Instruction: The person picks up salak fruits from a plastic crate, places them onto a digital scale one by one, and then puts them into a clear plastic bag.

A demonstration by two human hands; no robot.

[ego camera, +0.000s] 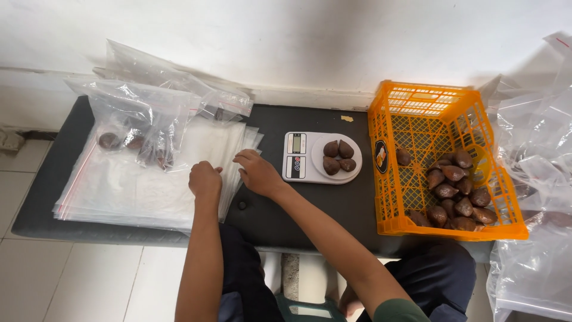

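**Picking a bag from the stack**

Our left hand point(205, 180) and right hand point(257, 172) rest on the flat plastic bags point(149, 179), fingers curled, gripping nothing we can discern. Beyond, four brown fruits point(338, 156) sit on the scale point(320, 157); some filled bags point(140, 125) stand behind, many fruits remain in the orange crate point(444, 161).

Soft, even daylight is filling the scene, bright on the white wall point(333, 42). Faint shadows are lying along the counter's point(298, 209) back edge. Glare is glinting off the clear plastic bags point(149, 113). Focus is holding sharp; edges are bowing slightly.
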